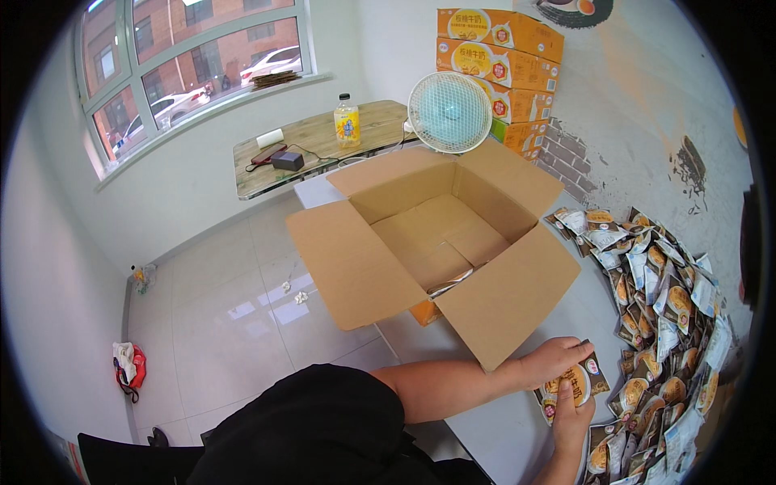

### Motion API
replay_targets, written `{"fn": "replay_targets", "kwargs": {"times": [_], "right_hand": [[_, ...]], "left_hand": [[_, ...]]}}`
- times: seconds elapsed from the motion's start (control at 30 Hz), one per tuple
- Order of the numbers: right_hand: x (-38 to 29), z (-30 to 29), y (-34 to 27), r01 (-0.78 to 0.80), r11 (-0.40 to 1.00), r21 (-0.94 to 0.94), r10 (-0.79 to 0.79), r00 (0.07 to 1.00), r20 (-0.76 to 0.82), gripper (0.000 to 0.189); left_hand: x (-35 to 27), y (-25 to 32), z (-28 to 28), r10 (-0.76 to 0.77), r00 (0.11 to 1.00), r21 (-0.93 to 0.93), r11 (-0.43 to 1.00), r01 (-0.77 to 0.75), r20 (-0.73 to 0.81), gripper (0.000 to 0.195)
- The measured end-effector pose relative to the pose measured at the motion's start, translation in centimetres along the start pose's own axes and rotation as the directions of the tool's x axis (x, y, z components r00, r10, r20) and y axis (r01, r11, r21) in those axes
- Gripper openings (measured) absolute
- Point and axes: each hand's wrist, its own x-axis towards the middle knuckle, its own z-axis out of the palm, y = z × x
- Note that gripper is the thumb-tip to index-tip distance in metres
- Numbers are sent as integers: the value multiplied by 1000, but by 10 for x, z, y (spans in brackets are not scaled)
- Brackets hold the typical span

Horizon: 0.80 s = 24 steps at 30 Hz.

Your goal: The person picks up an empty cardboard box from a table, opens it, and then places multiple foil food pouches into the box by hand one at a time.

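Observation:
Both my hands are on a brown and orange printed drink pouch (581, 385) over the grey table. My left hand (553, 362) grips its upper edge, and my right hand (570, 418) pinches its lower side with the thumb on top. Whether one pouch or a few are held together I cannot tell. Left of the hands stands an open cardboard box (388, 233) with its flaps folded outward. Part of a pouch (451, 282) shows in its near corner, partly hidden by the front flap. To the right, a large heap of similar pouches (658, 303) lies along the table.
A round fan (450, 113) stands behind the box, before stacked orange cartons (497, 60). On a wooden side table (309, 136) are a drink bottle (347, 121), a dark adapter (287, 160) and a white roll (270, 139). Part of an orange carton (425, 312) shows under the box.

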Motion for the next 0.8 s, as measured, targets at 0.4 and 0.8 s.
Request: {"fn": "replay_targets", "kwargs": {"times": [0.4,0.8], "right_hand": [[2,3,7,7,999,-46,-9,999,-44,30],[11,-13,30,135,989,-54,-136,990,-21,36]], "left_hand": [[-4,6,0,-80,993,244,965,100,-88,63],[0,-1,5,252,959,597,792,-128,-129,59]]}}
